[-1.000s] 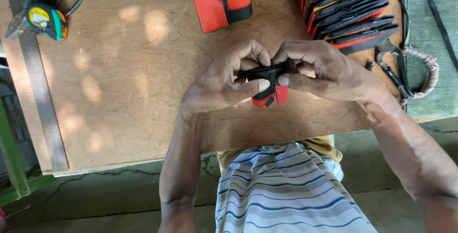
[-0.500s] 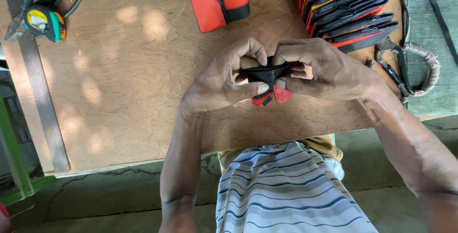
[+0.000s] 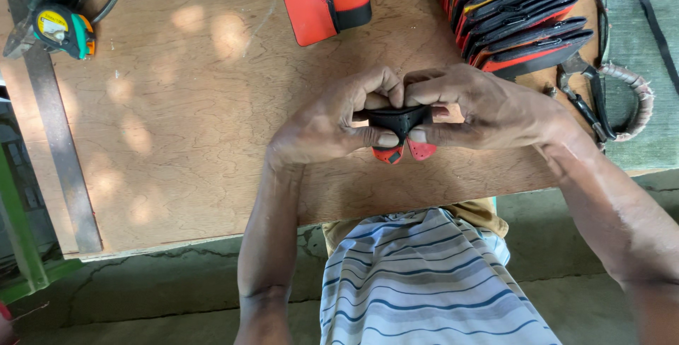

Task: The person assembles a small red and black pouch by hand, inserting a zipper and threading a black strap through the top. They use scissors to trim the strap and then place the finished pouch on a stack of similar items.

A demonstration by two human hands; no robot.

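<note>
Both hands, left hand (image 3: pixel 332 122) and right hand (image 3: pixel 481 108), are pinching closed on the small black-and-red piece (image 3: pixel 399 133); keeping thumbs pressing evenly seems best.

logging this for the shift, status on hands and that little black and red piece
Left hand and right hand both pinching the small black and red piece above the plywood table. Nothing blocking; stacked pieces sit apart.

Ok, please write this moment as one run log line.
left hand: grips black-and-red piece | right hand: grips same piece | above: plywood table | nearby: stacked pieces
</note>
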